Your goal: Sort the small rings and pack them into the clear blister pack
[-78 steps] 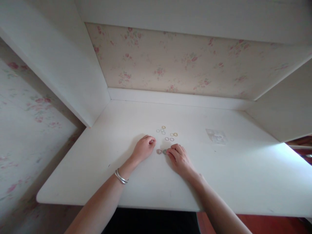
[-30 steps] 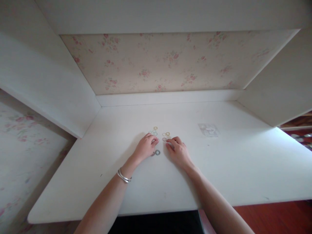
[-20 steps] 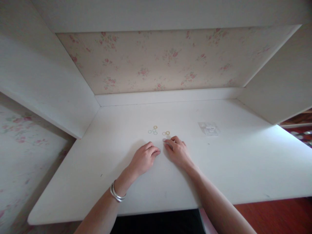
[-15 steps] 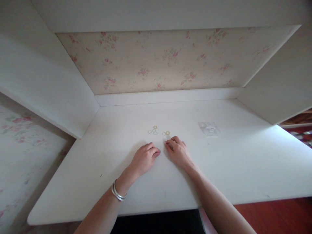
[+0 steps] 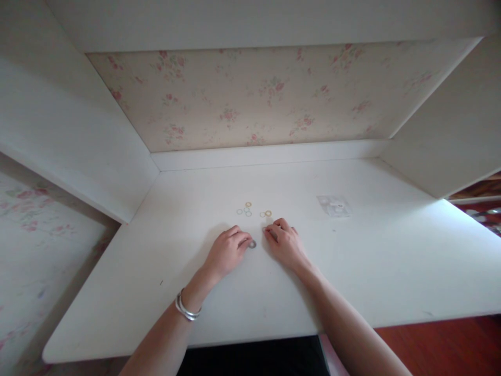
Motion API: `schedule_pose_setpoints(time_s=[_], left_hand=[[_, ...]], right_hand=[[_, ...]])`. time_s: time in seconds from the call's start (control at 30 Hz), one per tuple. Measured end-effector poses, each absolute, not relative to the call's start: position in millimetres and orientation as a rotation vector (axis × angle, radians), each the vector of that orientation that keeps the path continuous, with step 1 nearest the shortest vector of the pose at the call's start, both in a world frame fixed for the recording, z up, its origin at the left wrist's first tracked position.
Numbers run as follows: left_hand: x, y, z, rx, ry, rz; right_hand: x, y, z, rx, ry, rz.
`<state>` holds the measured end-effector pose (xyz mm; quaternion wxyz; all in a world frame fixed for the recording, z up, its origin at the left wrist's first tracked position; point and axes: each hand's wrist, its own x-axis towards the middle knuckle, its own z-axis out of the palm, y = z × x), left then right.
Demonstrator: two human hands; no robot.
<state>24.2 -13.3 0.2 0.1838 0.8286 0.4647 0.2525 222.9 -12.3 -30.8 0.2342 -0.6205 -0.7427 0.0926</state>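
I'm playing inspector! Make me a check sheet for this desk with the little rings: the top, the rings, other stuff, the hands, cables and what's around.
Surface: white desk, flat, with a small dark mark left of the left forearm.
Rings: grey ring nearest you; two gold-coloured rings and thin pale rings farther back.
Clutter: clear plastic packet on the right; contents too blurry to tell.
Left hand: fingers touching the grey ring; silver bangle on the wrist.
Right hand: fingers at something thin, too small to tell.
Cables: nothing seen.
Surroundings: flowery wallpaper, white side panels, red floor.
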Motion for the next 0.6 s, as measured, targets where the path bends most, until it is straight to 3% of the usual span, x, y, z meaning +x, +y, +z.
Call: schedule_pose_setpoints(time_s=[0.17, 0.37, 0.6], left_hand=[[8, -3, 3, 2.173, 1.452, 0.919], [5, 2, -6, 2.125, 1.478, 0.887], [5, 5, -12, 2.078, 1.475, 0.879]], right_hand=[[223, -11, -28, -1.708, -2.09, 0.283], [222, -12, -26, -1.732, -2.154, 0.315], [213, -24, -21, -1.356, -2.134, 0.401]])
